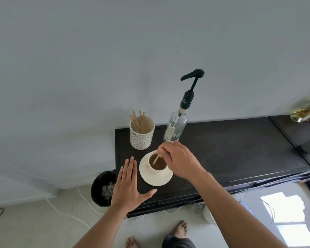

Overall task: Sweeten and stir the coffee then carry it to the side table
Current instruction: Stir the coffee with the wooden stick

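The right hand [177, 159] pinches a thin wooden stir stick [156, 158] at its top, dipping it into the coffee-filled white ceramic cup [157, 162] just below its fingertips, while the left hand [128, 185] lies flat with fingers together and thumb spread beside the round white saucer [155, 178], seemingly for steadiness.

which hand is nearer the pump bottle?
Right hand: just in front of the pump bottle, holding the stirrer in the cup. Left hand lies flat, farther left and nearer the person.

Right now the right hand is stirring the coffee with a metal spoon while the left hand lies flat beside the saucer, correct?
Not quite. The head view shows the right hand stirring the coffee with a wooden stick, not a metal spoon. The left hand does lie flat beside the saucer.
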Demonstrator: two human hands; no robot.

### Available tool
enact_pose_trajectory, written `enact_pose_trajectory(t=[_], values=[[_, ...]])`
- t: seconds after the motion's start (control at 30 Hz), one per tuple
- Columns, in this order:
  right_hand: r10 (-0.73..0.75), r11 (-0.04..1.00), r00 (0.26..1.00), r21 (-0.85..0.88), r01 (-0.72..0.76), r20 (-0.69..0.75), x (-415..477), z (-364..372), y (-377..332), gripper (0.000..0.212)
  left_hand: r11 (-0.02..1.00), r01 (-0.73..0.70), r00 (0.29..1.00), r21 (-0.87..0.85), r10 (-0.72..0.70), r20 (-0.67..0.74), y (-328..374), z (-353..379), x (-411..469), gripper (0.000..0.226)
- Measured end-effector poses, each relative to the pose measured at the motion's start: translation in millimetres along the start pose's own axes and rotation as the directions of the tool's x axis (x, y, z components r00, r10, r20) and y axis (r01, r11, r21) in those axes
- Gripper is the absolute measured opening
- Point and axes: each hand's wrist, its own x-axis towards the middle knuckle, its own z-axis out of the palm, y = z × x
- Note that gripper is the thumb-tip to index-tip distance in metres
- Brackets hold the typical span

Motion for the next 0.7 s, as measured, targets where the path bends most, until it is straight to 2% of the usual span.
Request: enact_pose_trajectory(t=[0.07,0.17,0.23,0.37,0.47,0.63,0.7], values=[[0.030,0.999,1.000,-0.033,-0.030,-0.008,0.9,-2.3,2.6,0.021,1.000,0.004,1.000,0.004,-0.004,0.000,0.3,-0.5,0.1,0.147],[0.093,0.975,0.994,-0.197,-0.102,-0.054,3.0,-5.4,8.9,0.025,1.000,0.007,1.000,0.008,-0.007,0.005,1.0,-1.4,0.4,0.147],[0.111,0.966,0.991,-0.228,-0.124,-0.070,2.4,-4.8,11.5,0.025,1.000,0.006,1.000,0.009,-0.006,-0.003,1.0,-1.4,0.4,0.147],[0.074,0.997,0.997,0.005,-0.074,0.003,-2.4,-0.8,7.8,0.022,1.000,-0.002,1.000,0.010,0.002,-0.016,-0.5,-0.3,1.1,0.146],[0.067,0.997,0.997,0.024,-0.068,0.042,-2.6,-1.7,5.8,0.019,1.000,-0.007,1.000,0.010,0.007,-0.019,-0.4,0.5,1.5,0.145],[0.124,0.958,0.991,-0.255,-0.133,-0.048,2.3,-7.4,11.6,0.026,1.000,-0.005,1.000,0.015,0.005,-0.011,0.7,-1.0,1.2,0.145],[0.145,0.955,0.988,-0.253,-0.155,-0.060,3.2,-7.0,11.4,0.027,1.000,-0.003,1.000,0.013,0.003,0.000,1.2,-2.8,1.2,0.146]])
